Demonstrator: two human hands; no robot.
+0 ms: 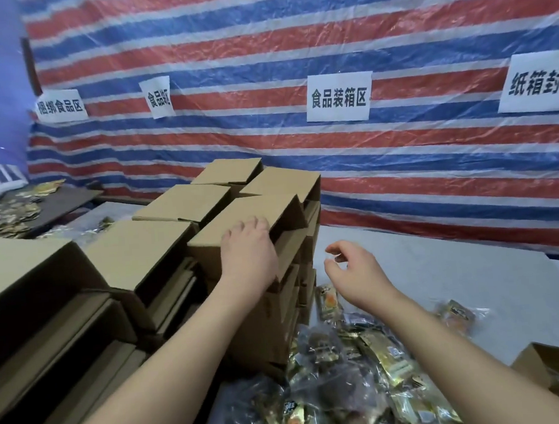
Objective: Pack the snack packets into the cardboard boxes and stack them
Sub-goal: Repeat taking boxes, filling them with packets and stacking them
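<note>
On top of the tall stack of boxes [271, 298], the newest box [239, 218] is being steadied by the left hand [248, 247], whose fingers are curled over its near edge by the raised flap [284, 211]. The right hand [355, 272] is held just beside the stack, loosely curled and holding nothing. Snack packets [359, 378] are heaped on the tabletop [440, 266] right at the foot of the stack, with a few pressed against it. Honestly, that stack looks sketchy: flaps aren't shut flat, so layers probably sit uneven, and one careless nudge could tip the top box off to the right. Packets could get crushed underneath, too. More boxes [135, 251] are piled to the left, so a lean that way would likely be caught.
</note>
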